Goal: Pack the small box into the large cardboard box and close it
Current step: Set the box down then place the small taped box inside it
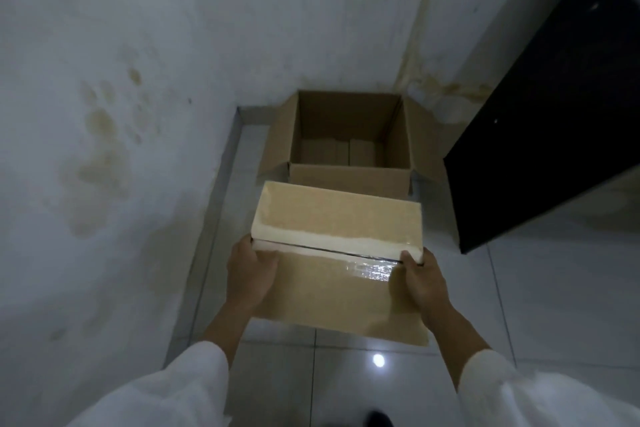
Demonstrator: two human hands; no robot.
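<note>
Stained white walls (104, 114) meet a glossy pale tiled floor (554, 305) beside a dark cabinet (554, 114).

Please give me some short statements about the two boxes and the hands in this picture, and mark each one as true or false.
1. The small box is held by both the left hand and the right hand. True.
2. The large cardboard box has its flaps closed. False: the flaps are open and the inside shows.
3. The small box is already inside the large box. False: it is held in front of it, outside.
4. The large box stands on the floor near the wall corner. True.
5. Glossy tape runs across the small box's top. True.
</note>
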